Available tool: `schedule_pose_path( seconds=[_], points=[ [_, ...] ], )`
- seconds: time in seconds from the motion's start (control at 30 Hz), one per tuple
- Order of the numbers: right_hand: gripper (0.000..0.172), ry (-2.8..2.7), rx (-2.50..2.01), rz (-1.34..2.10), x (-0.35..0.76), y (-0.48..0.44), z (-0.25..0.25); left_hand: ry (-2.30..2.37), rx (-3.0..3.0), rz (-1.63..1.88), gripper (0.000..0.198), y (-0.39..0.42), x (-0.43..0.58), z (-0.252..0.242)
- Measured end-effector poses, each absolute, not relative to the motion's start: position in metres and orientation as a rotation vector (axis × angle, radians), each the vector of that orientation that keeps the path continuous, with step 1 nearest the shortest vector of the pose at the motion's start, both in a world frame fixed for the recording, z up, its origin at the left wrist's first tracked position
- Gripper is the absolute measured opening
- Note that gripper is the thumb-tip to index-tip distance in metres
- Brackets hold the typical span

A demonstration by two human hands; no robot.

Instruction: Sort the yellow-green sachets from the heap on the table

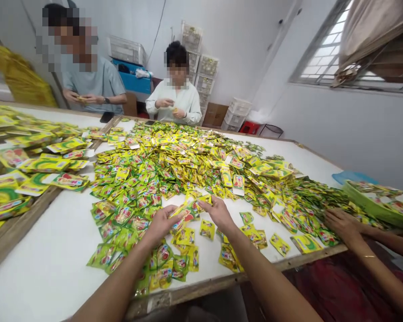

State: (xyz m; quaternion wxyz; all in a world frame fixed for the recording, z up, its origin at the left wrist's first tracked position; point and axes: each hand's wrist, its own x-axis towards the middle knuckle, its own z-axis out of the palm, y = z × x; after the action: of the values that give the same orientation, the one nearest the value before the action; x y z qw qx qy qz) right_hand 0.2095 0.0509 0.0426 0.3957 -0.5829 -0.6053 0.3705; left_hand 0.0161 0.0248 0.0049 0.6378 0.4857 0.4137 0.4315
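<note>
My left hand is closed, thumb on top, on a yellow-and-green packet with a red picture on its front. Close beside it, my right hand pinches a small yellow-and-green sachet between thumb and fingers. The two held things meet or overlap over the table, and their exact edges are hard to make out. Beneath my hands lie loose yellow sachets and green sachets. A large heap of sachets rises just beyond my fingers.
Flat yellow cartons pile up at left beyond a wooden rail. Another person's hands reach in from the right, near a green basin. Two people sit across the white table, handling small items. Stacked crates stand behind.
</note>
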Motion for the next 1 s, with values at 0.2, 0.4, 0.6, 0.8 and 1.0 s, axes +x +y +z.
schedule_pose_path(
  seconds=[0.2, 0.4, 0.6, 0.8, 1.0],
  points=[
    [0.03, -1.542, -1.573, 0.972, 0.21, 0.051, 0.041, 0.896, 1.093, 0.95, 0.036, 0.023, 0.015, 0.006],
    [0.029, -1.71, -1.491, 0.992, 0.195, 0.053, 0.048, 0.908, 1.036, 0.959, 0.034, 0.025, 0.014, 0.002],
    [0.034, -1.796, -1.572, 0.803, 0.186, 0.052, 0.041, 0.914, 1.08, 1.009, 0.037, 0.024, 0.011, 0.003],
    [0.028, -1.683, -1.411, 0.922, 0.183, 0.045, 0.036, 0.855, 0.949, 0.998, 0.038, 0.024, 0.008, 0.008],
    [0.019, -1.801, -1.422, 0.634, 0.184, 0.039, 0.037, 0.796, 0.956, 1.01, 0.042, 0.025, 0.006, 0.009]
  ],
)
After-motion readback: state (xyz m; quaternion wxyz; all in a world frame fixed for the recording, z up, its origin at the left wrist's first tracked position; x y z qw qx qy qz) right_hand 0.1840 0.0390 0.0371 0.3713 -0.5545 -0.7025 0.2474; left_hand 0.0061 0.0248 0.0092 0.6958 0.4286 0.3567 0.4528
